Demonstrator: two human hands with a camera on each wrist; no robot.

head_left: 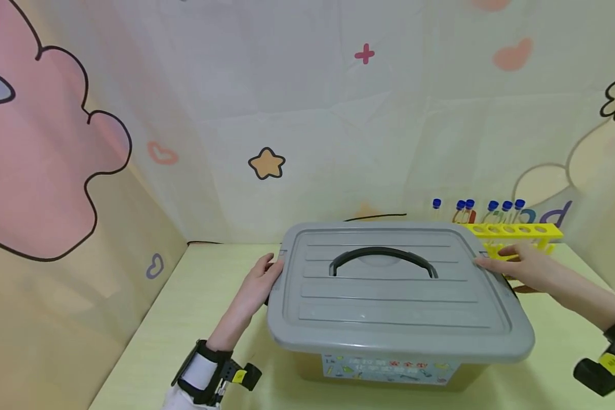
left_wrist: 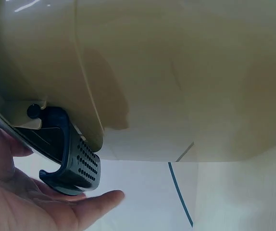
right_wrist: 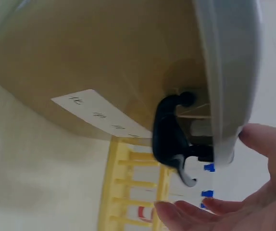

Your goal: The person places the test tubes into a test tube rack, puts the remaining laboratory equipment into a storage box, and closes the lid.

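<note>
A lidded storage box with a tan body (head_left: 307,364) and a grey lid (head_left: 389,310) stands in front of me, its black carry handle (head_left: 384,253) on top. At the lid's left edge lies my left hand (head_left: 258,279), its fingers (left_wrist: 99,204) stretched out beneath a dark side latch (left_wrist: 82,166) that hangs swung out from the rim. My right hand (head_left: 533,267) touches the lid's right edge with the thumb (right_wrist: 260,139). Its other fingers are spread below the right latch (right_wrist: 169,134), which also juts outward from the box.
Behind the box at the right, a yellow test tube rack (head_left: 512,230) stands with several blue-capped tubes (head_left: 493,206). The pale table (head_left: 210,285) meets a printed backdrop (head_left: 307,114) at the back. A printed label (head_left: 389,370) is on the box's front.
</note>
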